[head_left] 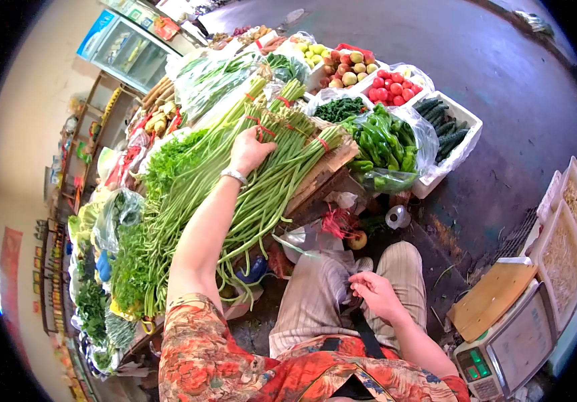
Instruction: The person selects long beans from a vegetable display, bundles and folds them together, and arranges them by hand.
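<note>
My left hand point(251, 150) reaches over a heap of long green beans point(235, 208), its fingers closed at the tied end of one bundle. A red tie point(260, 126) shows right by these fingers. Other bundles beside it carry red ties too, and their loose ends hang over the stall's front edge. Above my lap is my right hand point(375, 293), its fingers curled and pinched together near my knees. Whether anything small sits in that pinch, I cannot make out.
Green peppers point(388, 144), cucumbers in a white foam box point(459, 144), tomatoes point(392, 88) and fruit point(350, 67) stand beyond the beans. Leafy greens point(174, 157) lie to the left. At lower right are a scale point(520, 342), a wooden board point(493, 298) and trays of sprouts point(563, 258).
</note>
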The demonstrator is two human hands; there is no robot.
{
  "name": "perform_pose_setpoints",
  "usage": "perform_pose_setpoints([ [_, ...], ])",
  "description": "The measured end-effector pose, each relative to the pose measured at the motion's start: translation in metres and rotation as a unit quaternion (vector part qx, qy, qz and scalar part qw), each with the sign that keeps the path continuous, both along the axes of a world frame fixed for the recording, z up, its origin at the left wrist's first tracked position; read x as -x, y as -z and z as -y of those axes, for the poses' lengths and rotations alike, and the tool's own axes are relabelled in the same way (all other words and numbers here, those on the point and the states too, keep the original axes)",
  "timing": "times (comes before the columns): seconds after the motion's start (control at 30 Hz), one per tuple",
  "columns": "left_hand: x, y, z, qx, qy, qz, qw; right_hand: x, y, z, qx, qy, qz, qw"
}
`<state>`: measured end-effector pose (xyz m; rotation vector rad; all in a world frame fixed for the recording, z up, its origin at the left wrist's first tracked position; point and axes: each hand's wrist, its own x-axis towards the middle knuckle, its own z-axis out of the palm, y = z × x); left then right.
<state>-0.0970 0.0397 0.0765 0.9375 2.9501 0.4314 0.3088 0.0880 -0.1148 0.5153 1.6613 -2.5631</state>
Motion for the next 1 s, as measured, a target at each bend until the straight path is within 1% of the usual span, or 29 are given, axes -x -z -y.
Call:
perform_pose_setpoints([
  [0.03, 0.001, 0.002, 0.003, -0.027, 0.008, -0.047, 0.998, 0.0, -0.001, 0.0, 0.0, 0.001, 0.002, 1.0],
  [0.1, 0.004, -0.009, 0.005, -0.019, -0.02, -0.053, 0.998, 0.0, 0.0, 0.0, 0.008, 0.008, -0.002, 1.0],
  [0.13, 0.004, -0.013, 0.007, -0.041, -0.02, -0.057, 0.997, -0.001, 0.001, 0.0, 0.015, 0.012, -0.005, 1.0],
  [0.17, 0.005, -0.02, 0.008, 0.005, -0.049, -0.072, 0.996, -0.001, 0.002, 0.0, 0.016, 0.012, -0.004, 1.0],
  [0.23, 0.029, -0.011, 0.022, -0.058, -0.014, -0.048, 0.997, -0.001, 0.004, 0.0, 0.001, 0.01, -0.029, 1.0],
  [0.27, 0.023, -0.017, 0.021, -0.052, -0.03, -0.062, 0.996, -0.001, 0.003, -0.001, 0.002, 0.011, -0.028, 1.0],
  [0.3, 0.018, -0.019, 0.023, -0.16, 0.017, -0.002, 0.987, -0.001, 0.002, -0.002, 0.001, 0.007, -0.023, 1.0],
  [0.37, 0.027, -0.029, 0.029, -0.184, 0.001, 0.057, 0.981, -0.001, 0.002, -0.002, 0.0, 0.005, -0.018, 1.0],
  [0.4, 0.029, -0.038, 0.032, -0.211, -0.017, 0.061, 0.976, -0.001, 0.005, -0.001, 0.006, 0.011, -0.021, 1.0],
  [0.43, 0.045, -0.045, 0.042, -0.235, -0.018, 0.032, 0.971, -0.001, 0.006, 0.0, 0.012, 0.018, -0.024, 0.999],
  [0.47, 0.042, -0.061, 0.046, -0.29, -0.013, -0.001, 0.957, -0.001, 0.005, -0.001, 0.012, 0.018, -0.025, 0.999],
  [0.5, 0.043, -0.081, 0.055, -0.279, -0.043, -0.018, 0.959, -0.002, 0.003, -0.002, 0.019, 0.018, -0.024, 0.999],
  [0.53, 0.064, -0.093, 0.073, -0.32, -0.062, -0.027, 0.945, -0.002, 0.002, -0.003, 0.027, 0.017, -0.024, 0.999],
  [0.57, 0.05, -0.121, 0.08, -0.307, -0.068, -0.054, 0.948, -0.003, 0.001, -0.003, 0.027, 0.018, -0.024, 0.999],
  [0.6, 0.074, -0.135, 0.101, -0.332, -0.102, -0.078, 0.935, -0.003, 0.001, -0.003, 0.03, 0.017, -0.022, 0.999],
  [0.63, 0.074, -0.158, 0.116, -0.365, -0.117, -0.037, 0.923, -0.003, 0.0, -0.003, 0.033, 0.015, -0.022, 0.999],
  [0.67, 0.083, -0.175, 0.133, -0.393, -0.138, -0.104, 0.903, -0.002, -0.002, -0.004, 0.033, 0.015, -0.024, 0.999],
  [0.73, 0.079, -0.22, 0.152, -0.427, -0.19, -0.107, 0.877, -0.002, -0.004, -0.004, 0.032, 0.005, -0.016, 0.999],
  [0.77, 0.086, -0.237, 0.169, -0.481, -0.16, -0.134, 0.851, -0.002, -0.001, -0.003, 0.03, 0.003, -0.017, 0.999],
  [0.8, 0.087, -0.254, 0.182, -0.486, -0.189, -0.161, 0.838, -0.002, 0.003, -0.001, 0.045, 0.007, -0.022, 0.999],
  [0.9, 0.088, -0.307, 0.229, -0.502, -0.092, -0.184, 0.84, -0.002, 0.003, -0.002, 0.061, 0.009, -0.022, 0.998],
  [0.97, 0.078, -0.337, 0.236, -0.53, -0.119, -0.231, 0.807, -0.002, 0.001, -0.003, 0.064, 0.009, -0.018, 0.998],
  [1.0, 0.08, -0.356, 0.244, -0.483, -0.136, -0.292, 0.814, -0.002, 0.001, -0.004, 0.06, 0.008, -0.017, 0.998],
])
